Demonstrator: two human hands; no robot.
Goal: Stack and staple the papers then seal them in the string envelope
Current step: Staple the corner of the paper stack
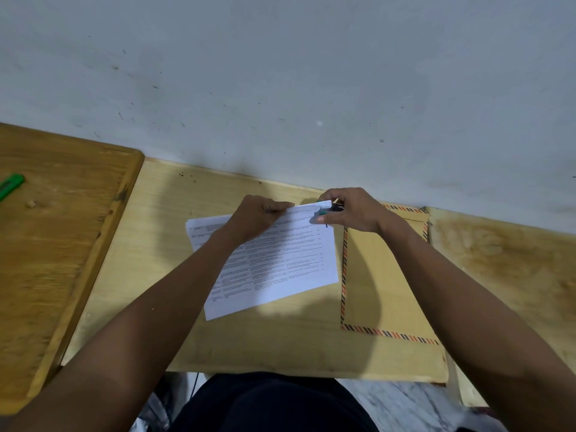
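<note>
The papers lie tilted on the pale wood surface, w/ the right edge just beside the string envelope, which lies flat. The left hand presses on the papers' far edge, fingers curled w/ the tips on the sheet. The right hand grips a small green stapler at the far right corner of the papers. On the left, a darker board carries a green object.

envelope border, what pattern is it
Diagonal orange and black stripes edge the tan paper envelope, clearest along its near edge in the head view.
</note>
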